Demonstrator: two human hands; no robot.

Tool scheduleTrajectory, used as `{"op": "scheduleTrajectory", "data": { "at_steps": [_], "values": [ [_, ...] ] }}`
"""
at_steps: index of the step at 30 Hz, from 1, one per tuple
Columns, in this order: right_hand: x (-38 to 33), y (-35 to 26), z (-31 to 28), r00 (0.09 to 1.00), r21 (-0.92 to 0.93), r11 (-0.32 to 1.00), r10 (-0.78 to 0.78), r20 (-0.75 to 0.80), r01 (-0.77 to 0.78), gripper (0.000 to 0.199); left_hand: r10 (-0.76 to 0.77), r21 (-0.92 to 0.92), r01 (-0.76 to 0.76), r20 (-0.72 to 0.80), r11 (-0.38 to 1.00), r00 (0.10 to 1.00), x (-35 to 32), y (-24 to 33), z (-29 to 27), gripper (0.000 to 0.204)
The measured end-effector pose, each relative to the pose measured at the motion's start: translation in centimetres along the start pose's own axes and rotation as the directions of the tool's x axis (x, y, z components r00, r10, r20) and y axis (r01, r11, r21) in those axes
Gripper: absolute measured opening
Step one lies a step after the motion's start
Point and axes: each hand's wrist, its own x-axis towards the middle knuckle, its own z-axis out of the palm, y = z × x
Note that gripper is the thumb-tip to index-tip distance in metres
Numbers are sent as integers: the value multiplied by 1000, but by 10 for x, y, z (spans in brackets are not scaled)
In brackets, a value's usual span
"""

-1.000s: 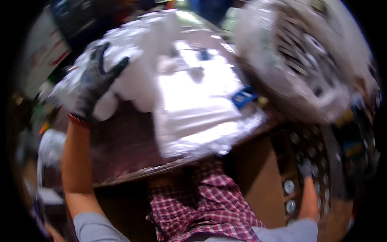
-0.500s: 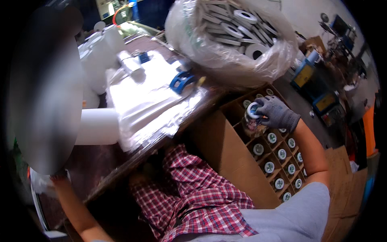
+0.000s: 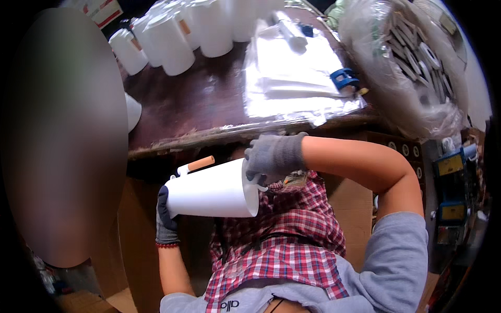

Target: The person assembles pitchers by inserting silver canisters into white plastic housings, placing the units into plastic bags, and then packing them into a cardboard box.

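Observation:
A white jug [image 3: 211, 190] lies sideways over my lap, its open mouth to the right and its handle with an orange-brown grip [image 3: 201, 163] on the far side. My left hand [image 3: 167, 221], in a grey glove with a dark palm, grips its base end. My gloved right hand [image 3: 275, 156] is curled at the mouth rim. Below that hand a shiny glass flask [image 3: 296, 179] shows in part, with reflections on it; hand and jug hide the rest. The fingertips of the right hand partly overlap the rim.
Several white jugs [image 3: 169, 49] stand on the dark table [image 3: 182, 112]. Clear plastic sheets [image 3: 297, 78] and a blue tape dispenser [image 3: 344, 78] lie to the right. Beyond is a plastic bag [image 3: 360, 47] of white rings. A divided carton [image 3: 412, 148] sits behind my right arm. A blurred shape fills the left.
My view has turned left. My right hand has brought the flask from the divided carton to the jug's mouth. My left hand, before at the far left, now holds the jug over my lap.

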Motion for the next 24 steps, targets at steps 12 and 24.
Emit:
{"op": "scheduleTrajectory", "data": {
  "at_steps": [12, 24],
  "values": [
    [-15, 39, 97, 702, 742, 477, 308, -642, 470, 43, 5, -4, -6, -85, 1000, 996, 14, -20, -30, 57],
    [-46, -10, 211, 606, 506, 859, 445, -660, -80, 102, -176, -7, 178, 116, 984, 977, 50, -6, 1, 67]
  ]
}}
